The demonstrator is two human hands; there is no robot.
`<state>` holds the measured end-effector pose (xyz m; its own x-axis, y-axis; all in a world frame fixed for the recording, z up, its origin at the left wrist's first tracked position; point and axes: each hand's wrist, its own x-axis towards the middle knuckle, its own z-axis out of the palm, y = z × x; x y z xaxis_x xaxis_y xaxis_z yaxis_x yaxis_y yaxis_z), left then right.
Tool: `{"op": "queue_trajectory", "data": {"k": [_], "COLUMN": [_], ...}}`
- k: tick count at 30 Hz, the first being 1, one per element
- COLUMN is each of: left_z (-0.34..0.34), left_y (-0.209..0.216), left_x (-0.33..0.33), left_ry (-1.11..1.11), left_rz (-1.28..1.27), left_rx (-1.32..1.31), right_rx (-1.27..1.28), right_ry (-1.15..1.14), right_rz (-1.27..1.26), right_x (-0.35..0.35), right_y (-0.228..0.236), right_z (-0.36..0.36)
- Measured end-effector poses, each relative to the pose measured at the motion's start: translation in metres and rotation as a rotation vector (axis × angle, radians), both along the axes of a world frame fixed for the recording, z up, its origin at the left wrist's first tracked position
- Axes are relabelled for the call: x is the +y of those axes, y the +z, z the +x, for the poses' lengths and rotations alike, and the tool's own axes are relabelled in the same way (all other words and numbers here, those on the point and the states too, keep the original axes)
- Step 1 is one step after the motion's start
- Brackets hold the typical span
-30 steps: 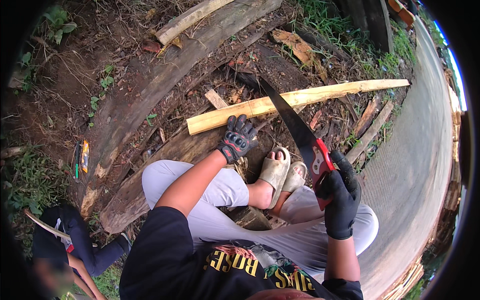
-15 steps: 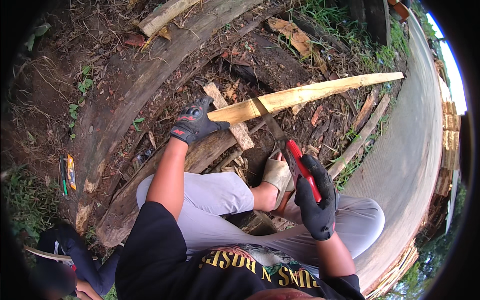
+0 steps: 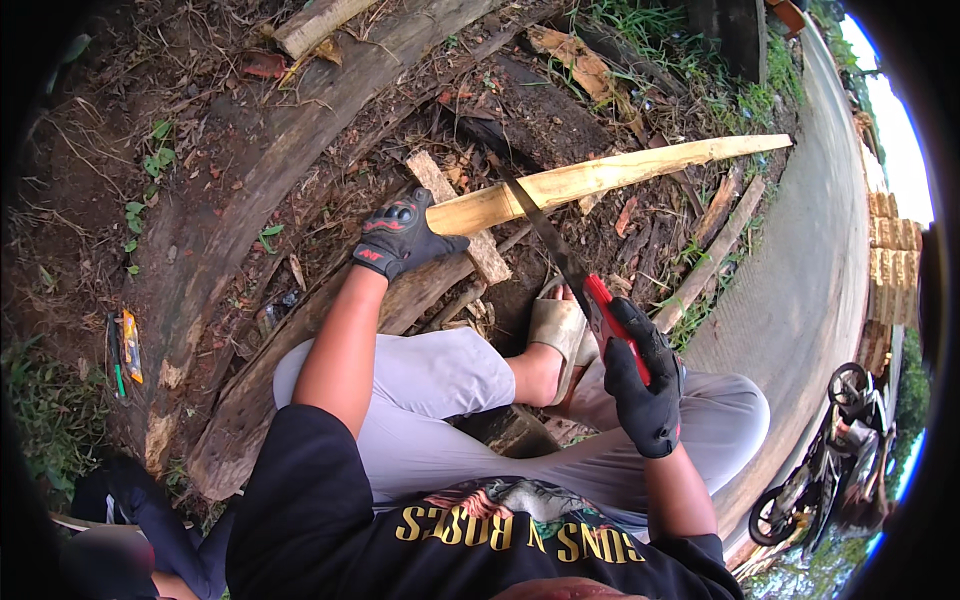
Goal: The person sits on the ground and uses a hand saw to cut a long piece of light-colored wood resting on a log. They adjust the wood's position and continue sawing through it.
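Note:
My left hand point(image 3: 403, 236), in a black glove with red marks, grips the near-left end of a long pale wooden plank point(image 3: 590, 180). The plank narrows toward its far-right tip and rests across a short flat piece of wood point(image 3: 487, 255). In a black glove too, my right hand point(image 3: 643, 375) is closed round the red handle of a hand saw point(image 3: 553, 243). The dark saw blade lies slanting across the plank, a short way right of my left hand. Whether the teeth have cut into the wood is too small to tell.
Weathered logs point(image 3: 245, 215) curve across the littered soil at left. My sandalled foot point(image 3: 550, 345) is below the plank. A paved road point(image 3: 800, 270) runs at right, with a motorcycle point(image 3: 825, 460) and stacked timber point(image 3: 893, 255). Another person point(image 3: 165, 530) sits at lower left.
My right hand has drawn the saw slightly back, to the right. My left hand keeps its hold on the plank. A motorcycle has come into view on the road at right.

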<state>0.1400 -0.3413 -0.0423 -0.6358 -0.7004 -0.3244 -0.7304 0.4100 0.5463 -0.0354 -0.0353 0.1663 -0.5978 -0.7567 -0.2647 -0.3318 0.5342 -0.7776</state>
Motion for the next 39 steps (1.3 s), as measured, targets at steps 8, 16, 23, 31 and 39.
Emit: {"op": "queue_trajectory", "data": {"k": [8,16,23,31,39], "left_z": [0.001,-0.002,-0.003,-0.003,-0.003], "left_y": [-0.001,0.018,-0.004,0.006,0.007], "left_x": [-0.002,-0.001,-0.004,0.001,-0.002], "left_ry": [0.020,-0.027,-0.046,-0.043,-0.072], "left_rz": [0.036,0.026,-0.010,-0.022,0.017], "left_rx": [0.028,-0.015,-0.016,0.017,0.005], "right_rx": [-0.049,0.057,0.127,0.039,0.119], "right_ry": [-0.057,-0.017,0.020,-0.113,-0.002], "right_rz": [0.054,0.013,0.069,-0.034,-0.097], "right_x": [0.008,0.034,-0.017,-0.052,-0.152], "right_y": [0.014,0.022,0.053,-0.022,-0.100], "right_z": [0.008,0.011,0.030,-0.003,-0.018]}}
